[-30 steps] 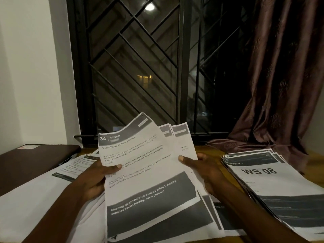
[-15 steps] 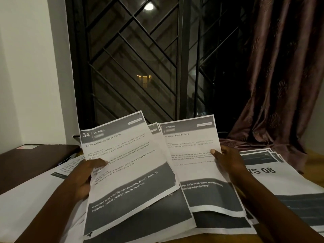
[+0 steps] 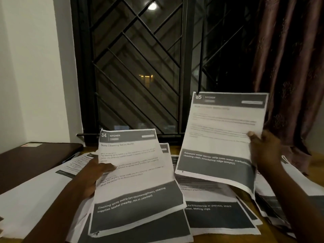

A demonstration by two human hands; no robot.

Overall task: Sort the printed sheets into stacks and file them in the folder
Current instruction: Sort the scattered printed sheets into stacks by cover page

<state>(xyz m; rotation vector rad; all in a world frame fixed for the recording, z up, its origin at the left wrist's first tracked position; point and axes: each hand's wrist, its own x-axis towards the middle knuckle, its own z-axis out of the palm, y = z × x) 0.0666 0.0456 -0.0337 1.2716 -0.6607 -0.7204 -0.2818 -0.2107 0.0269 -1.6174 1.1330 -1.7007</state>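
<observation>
My left hand grips a bundle of printed sheets, with the page numbered 34, headed KITCHEN, on top. My right hand pinches the right edge of a single sheet numbered 85 and holds it up, apart from the bundle and to its right. Under both lie more printed sheets spread on the table. A stack of sheets lies at the right, mostly hidden by my right arm. A dark brown folder lies shut at the far left.
White sheets lie face down at the left, in front of the folder. A barred window is straight ahead, a brown curtain hangs at the right, and a white wall stands at the left. The wooden table edge shows at the lower right.
My right hand has pulled sheet 85 out of the fanned bundle and lifted it up and to the right. My left hand keeps the bundle with sheet 34 on top.
</observation>
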